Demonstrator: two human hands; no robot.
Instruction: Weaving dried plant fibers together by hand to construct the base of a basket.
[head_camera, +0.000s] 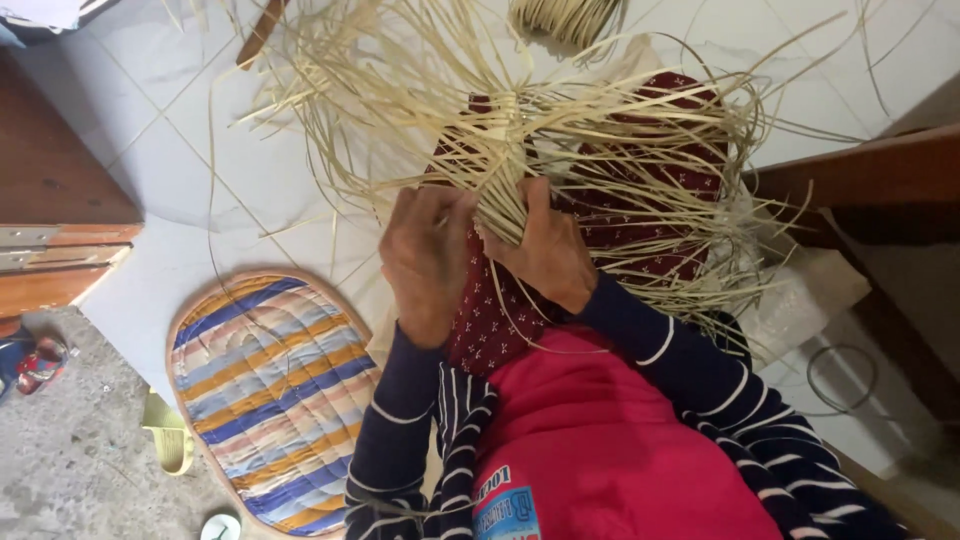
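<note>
Your left hand (428, 262) and right hand (543, 245) clamp the bundle of pale cane strips (510, 150), side by side. The strips fan out far beyond your knuckles; a striped mat (265, 390) lies near left

Both hands, L (425, 255) & R (545, 250), fingers gripping pale straw bundle (510, 150) over patterned maroon cloth (490, 320).

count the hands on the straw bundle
2: the left hand grips the pale straw bundle on its left side, the right hand on its right. None other shows.
</note>
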